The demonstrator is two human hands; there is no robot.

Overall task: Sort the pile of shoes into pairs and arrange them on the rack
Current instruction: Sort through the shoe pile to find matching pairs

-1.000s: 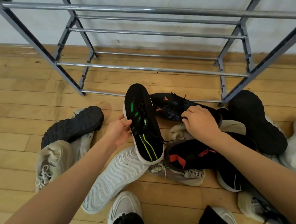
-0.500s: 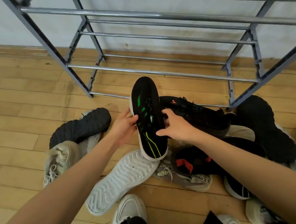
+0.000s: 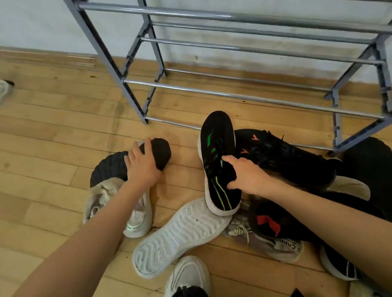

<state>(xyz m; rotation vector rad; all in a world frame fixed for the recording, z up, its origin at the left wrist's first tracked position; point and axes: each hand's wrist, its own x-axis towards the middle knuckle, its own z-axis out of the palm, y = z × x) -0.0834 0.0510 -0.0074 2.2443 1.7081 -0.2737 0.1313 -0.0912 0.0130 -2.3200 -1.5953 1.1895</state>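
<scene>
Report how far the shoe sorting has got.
Done: nothing; no shoe shows on the rack. In hand: the right hand has a grip on a black sneaker with green stripes; the left hand rests on an upturned black-soled shoe. Left: pairing and racking the whole floor pile.

Our left hand (image 3: 142,165) lets go of the green-striped black shoe (image 3: 217,146) and now rests on the upturned black-soled shoe (image 3: 161,152) further left. Our right hand (image 3: 246,174) alone grips the striped one.
</scene>
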